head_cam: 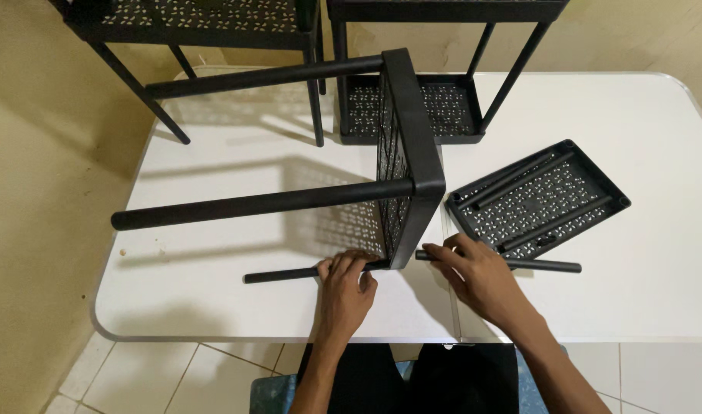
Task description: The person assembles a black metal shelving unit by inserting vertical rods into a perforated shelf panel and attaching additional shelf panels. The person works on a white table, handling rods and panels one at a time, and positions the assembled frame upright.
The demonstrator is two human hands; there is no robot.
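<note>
On loose tray (589,201), black rods (520,195) lie.

Two hands (343,295) (477,280), four perforated black trays (408,153) (539,201) (412,107) (190,19), one white table (635,138)

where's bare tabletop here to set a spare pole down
Bare patches on the white table: the right side beyond the loose perforated tray, and the near-left corner below the long pole. It is crowded at the middle, around the upended shelf and both hands, and along the back edge.
</note>
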